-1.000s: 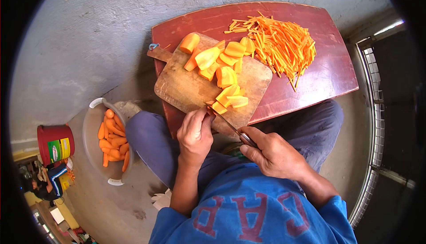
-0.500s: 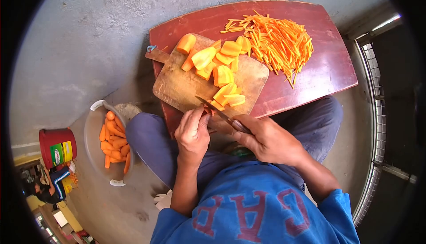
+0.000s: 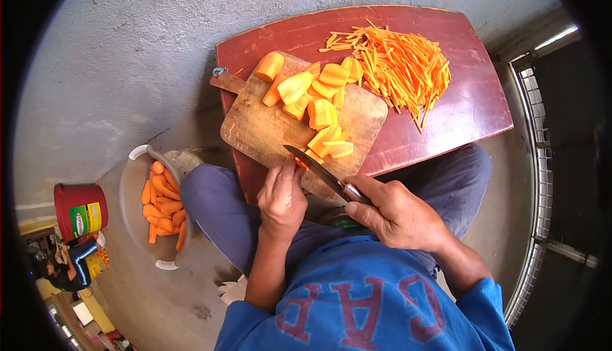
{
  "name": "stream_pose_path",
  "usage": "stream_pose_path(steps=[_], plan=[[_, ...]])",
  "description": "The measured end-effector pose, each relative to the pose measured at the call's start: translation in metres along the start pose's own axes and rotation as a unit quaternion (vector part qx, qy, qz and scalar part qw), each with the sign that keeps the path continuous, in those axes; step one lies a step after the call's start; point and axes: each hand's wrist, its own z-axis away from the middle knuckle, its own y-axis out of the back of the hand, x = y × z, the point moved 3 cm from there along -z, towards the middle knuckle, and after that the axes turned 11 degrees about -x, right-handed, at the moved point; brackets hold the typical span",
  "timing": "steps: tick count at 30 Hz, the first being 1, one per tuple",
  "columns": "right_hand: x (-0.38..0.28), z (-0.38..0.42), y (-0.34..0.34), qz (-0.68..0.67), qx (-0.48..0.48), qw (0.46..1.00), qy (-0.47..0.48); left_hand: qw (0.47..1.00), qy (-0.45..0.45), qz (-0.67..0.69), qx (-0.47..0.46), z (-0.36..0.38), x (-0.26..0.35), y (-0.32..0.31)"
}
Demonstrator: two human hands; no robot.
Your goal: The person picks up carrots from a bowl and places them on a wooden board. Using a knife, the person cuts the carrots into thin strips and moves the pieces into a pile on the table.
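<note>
- Head view: right hand (image 3: 405, 218) grips knife (image 3: 324, 176) by its handle.
- Left hand (image 3: 282, 203) pinches carrot piece (image 3: 301, 163), close to the knife.
- Beyond left hand: carrot chunks (image 3: 295, 88) on cutting board (image 3: 254, 121), overlying counter (image 3: 465, 105).

Seen from above, we lean into close handwork, both arms bent and reaching forward from our sides. Our left forearm (image 3: 266, 274) runs almost straight ahead; our left hand (image 3: 282, 204) shows its back, fingers bent and thumb drawn in toward the fingertips in a pinch. Our right forearm (image 3: 465, 265) slants inward, carrying our right hand (image 3: 408, 217) toward the middle, its fingers curled in a grip and the thumb (image 3: 364, 214) pointing across toward the left. The two hands hold near each other without touching, between our widely spread knees (image 3: 205, 195).
</note>
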Motion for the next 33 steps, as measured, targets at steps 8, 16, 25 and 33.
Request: stream_pose_path(steps=[8, 16, 25, 33], plan=[[0.003, -0.008, -0.002, 0.001, -0.017, 1.0, -0.021, 1.0, 0.005, -0.004, 0.008, 0.003, -0.002, -0.002], [0.035, -0.046, -0.02, 0.105, -0.002, 0.994, 0.012, 1.0, 0.005, -0.001, 0.016, 0.002, -0.001, -0.003], [0.031, -0.022, -0.002, 0.028, 0.059, 0.993, 0.101, 0.992, 0.059, 0.105, -0.021, 0.0, -0.007, -0.005], [0.054, 0.013, 0.012, -0.106, 0.091, 0.99, -0.019, 0.992, 0.066, 0.055, -0.088, -0.021, -0.007, -0.017]])
